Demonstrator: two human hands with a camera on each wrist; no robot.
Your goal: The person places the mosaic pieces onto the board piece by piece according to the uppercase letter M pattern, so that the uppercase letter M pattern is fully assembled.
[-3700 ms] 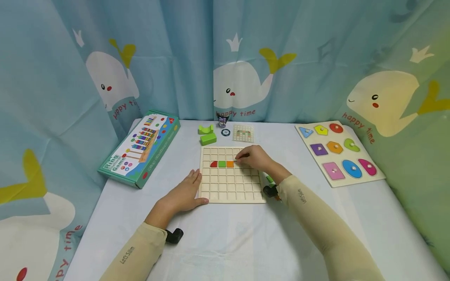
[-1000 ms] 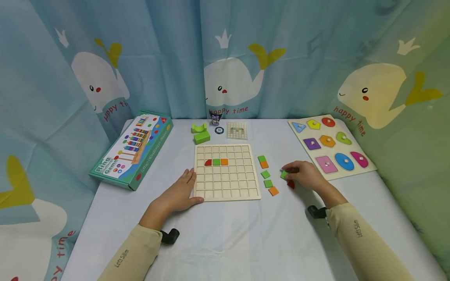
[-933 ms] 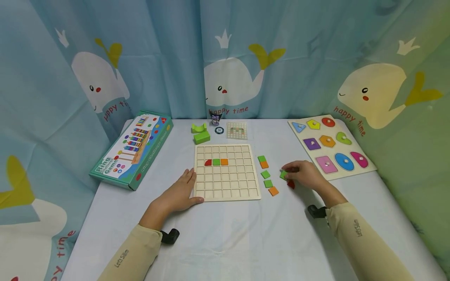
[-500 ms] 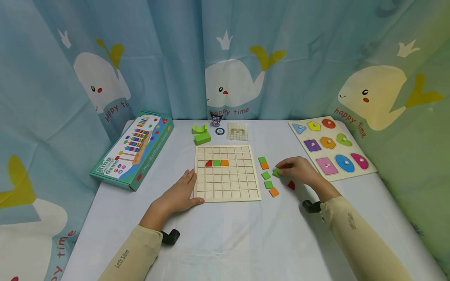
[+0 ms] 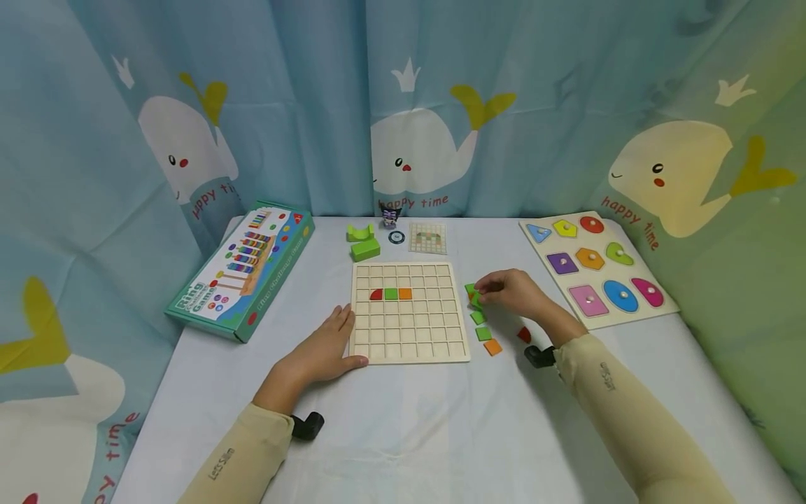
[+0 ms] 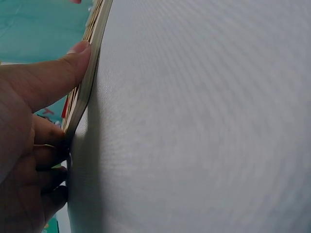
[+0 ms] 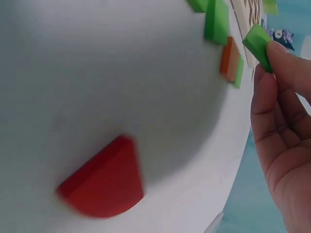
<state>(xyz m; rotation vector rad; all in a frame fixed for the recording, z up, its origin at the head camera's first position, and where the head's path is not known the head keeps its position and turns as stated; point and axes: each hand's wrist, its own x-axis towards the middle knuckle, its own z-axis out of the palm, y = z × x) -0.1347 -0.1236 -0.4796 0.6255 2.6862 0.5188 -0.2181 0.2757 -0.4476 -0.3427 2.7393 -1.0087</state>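
My left hand (image 5: 321, 348) rests against the left edge of a wooden grid board (image 5: 409, 343), its thumb on the front corner. In the board's cells lie a red quarter-round tile (image 5: 376, 295), a green square tile (image 5: 391, 294) and an orange square tile (image 5: 405, 294) in one row. Just right of the board, my right hand (image 5: 518, 292) pinches another green square tile (image 7: 256, 44) between thumb and fingers, above the loose tiles. In the right wrist view, a loose red quarter-round tile (image 7: 109, 182) lies on the white tabletop, apart from the hand.
Loose green (image 5: 483, 334) and orange tiles (image 5: 492, 347) line the board's right side. Behind the board are green blocks (image 5: 365, 250), a figurine (image 5: 390, 215), a round token (image 5: 397, 237) and a pattern card (image 5: 428, 239). A game box (image 5: 242, 269) stands left, a shape puzzle (image 5: 569, 283) right.
My right hand left the board, took hold of a green tile beside the loose red one, and carried it left over the other loose tiles. My left hand stays at the board's edge.
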